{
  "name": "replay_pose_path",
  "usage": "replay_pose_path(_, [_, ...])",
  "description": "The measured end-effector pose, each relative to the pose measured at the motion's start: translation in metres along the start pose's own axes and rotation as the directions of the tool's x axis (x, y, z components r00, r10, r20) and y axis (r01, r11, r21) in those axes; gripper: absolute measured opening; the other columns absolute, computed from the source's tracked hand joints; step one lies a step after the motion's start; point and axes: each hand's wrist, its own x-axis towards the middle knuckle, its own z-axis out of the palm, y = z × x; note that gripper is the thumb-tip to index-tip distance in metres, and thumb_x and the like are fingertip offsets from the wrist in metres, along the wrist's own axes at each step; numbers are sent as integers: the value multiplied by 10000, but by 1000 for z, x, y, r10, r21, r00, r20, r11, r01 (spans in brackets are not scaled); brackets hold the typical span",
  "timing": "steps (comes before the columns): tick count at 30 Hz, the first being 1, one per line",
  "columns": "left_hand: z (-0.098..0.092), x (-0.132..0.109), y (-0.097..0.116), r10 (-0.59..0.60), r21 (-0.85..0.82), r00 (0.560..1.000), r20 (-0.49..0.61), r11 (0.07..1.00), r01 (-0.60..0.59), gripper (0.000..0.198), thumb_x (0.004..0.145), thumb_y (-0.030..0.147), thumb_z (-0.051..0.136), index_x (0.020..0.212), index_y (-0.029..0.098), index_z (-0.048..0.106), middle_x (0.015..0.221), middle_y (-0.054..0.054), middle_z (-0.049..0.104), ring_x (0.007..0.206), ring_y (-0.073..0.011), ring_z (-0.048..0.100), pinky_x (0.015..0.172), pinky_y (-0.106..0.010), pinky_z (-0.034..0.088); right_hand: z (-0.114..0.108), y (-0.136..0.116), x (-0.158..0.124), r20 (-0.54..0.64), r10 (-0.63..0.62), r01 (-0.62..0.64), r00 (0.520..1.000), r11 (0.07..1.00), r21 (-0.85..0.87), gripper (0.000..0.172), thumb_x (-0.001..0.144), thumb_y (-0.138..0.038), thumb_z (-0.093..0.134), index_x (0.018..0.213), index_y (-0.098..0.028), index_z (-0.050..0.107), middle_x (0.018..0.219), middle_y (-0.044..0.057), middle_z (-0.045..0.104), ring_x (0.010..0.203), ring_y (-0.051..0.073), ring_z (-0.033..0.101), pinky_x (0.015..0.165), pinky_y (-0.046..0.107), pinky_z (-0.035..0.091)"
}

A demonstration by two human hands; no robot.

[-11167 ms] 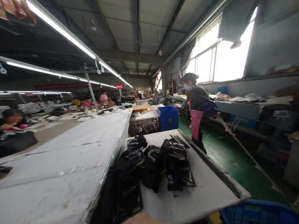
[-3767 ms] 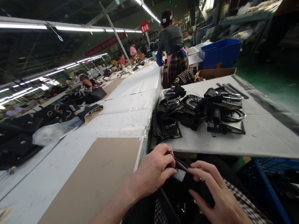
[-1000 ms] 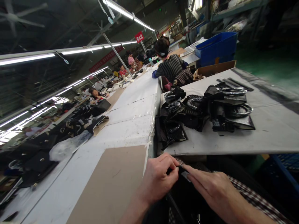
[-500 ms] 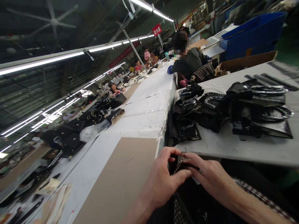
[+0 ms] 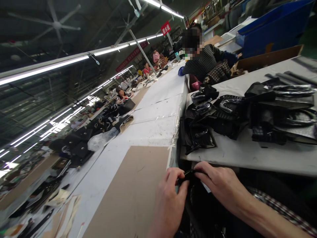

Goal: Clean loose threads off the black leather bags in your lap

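Observation:
My left hand (image 5: 170,195) pinches the left end of a thin dark edge, thumb and fingers curled together. Opposite it, the fingers of my right hand (image 5: 219,181) grip the same edge. This edge belongs to a black piece (image 5: 201,210) hanging low at the front of the table, its lower part lost in shadow. Its exact kind cannot be made out. A bit of white shows under my right fingers, and a black-and-white checked strip (image 5: 279,210) runs beneath my right forearm.
Beside my left hand a brown board (image 5: 128,188) lies on the white table (image 5: 158,129). Several black bags (image 5: 230,112) with plastic-wrapped handles cover the right table. Beyond sit a co-worker in a striped top (image 5: 203,62), a cardboard box (image 5: 267,62) and a blue bin (image 5: 274,33). Black pieces line the left.
My hands have moved slightly apart and lower along the edge. The checked fabric seen between my fingers has mostly turned out of sight. The co-worker's far arm reaches farther right.

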Motion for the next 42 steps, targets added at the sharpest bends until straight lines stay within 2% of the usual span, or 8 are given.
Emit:
replay_pose_path(3, [3, -1, -3, 85, 77, 996, -38, 994, -82, 200, 849, 31, 544, 901, 224, 536, 944, -5, 590, 874, -167, 600, 785, -285, 518, 5, 1, -2, -32, -33, 32, 999, 999, -35, 89, 975, -264, 457, 1015, -263, 538, 799, -34, 713, 716, 231, 707, 596, 322, 459])
replay_pose_path(10, [7, -7, 3, 163, 224, 983, -86, 964, -141, 217, 879, 35, 524, 979, 228, 531, 995, -16, 602, 869, -164, 624, 775, -268, 505, 10, 0, -7, -124, -126, 108, 984, 985, -138, 167, 992, -282, 368, 1032, -253, 527, 784, -14, 730, 635, 219, 705, 510, 294, 416])
replay_pose_path(19, [10, -10, 16, 121, 233, 986, -114, 968, -92, 195, 866, 31, 538, 806, 208, 486, 925, -6, 604, 823, -158, 606, 712, -267, 464, 10, -2, -14, -193, -174, 144, 966, 977, -158, 238, 1011, -291, 326, 1009, -225, 555, 760, 3, 723, 606, 219, 704, 457, 297, 406])
replay_pose_path(22, [11, -10, 16, 162, 252, 982, -100, 959, -133, 193, 870, 24, 516, 813, 207, 493, 988, -14, 616, 850, -153, 614, 732, -265, 469, 9, -2, -15, -180, -159, 136, 971, 981, -135, 204, 986, -264, 372, 1011, -216, 568, 790, 15, 728, 652, 234, 714, 476, 300, 447])
replay_pose_path(27, [8, -8, 14, 305, 261, 952, -24, 921, -288, 188, 872, 19, 493, 852, 206, 514, 1069, -39, 626, 932, -159, 624, 795, -264, 498, 9, 1, -15, -150, -149, 131, 977, 984, -123, 217, 961, -204, 411, 1065, -197, 601, 895, 51, 741, 721, 253, 722, 576, 339, 545])
replay_pose_path(32, [9, -5, 8, 354, 203, 931, -89, 922, -331, 183, 887, 31, 488, 836, 204, 521, 1009, -42, 652, 931, -150, 633, 831, -260, 507, 10, 5, -12, -160, -230, 207, 960, 967, -148, 323, 948, -128, 406, 1189, -209, 606, 1107, 86, 714, 899, 252, 715, 757, 361, 586])
replay_pose_path(38, [14, -5, 2, 332, 152, 933, -136, 938, -312, 176, 900, 52, 508, 806, 200, 517, 921, -25, 647, 869, -132, 631, 790, -239, 498, 6, 8, -10, -107, -238, 225, 965, 967, -119, 269, 957, -165, 427, 1073, -230, 660, 1076, 64, 724, 876, 230, 716, 707, 301, 577])
replay_pose_path(42, [16, -3, -2, 330, 126, 931, -154, 941, -313, 181, 893, 46, 515, 795, 198, 516, 887, -7, 644, 838, -119, 628, 773, -227, 481, 1, 8, -7, -64, -226, 220, 972, 971, -91, 237, 965, -194, 445, 1047, -236, 663, 957, 47, 739, 790, 213, 713, 630, 267, 533])
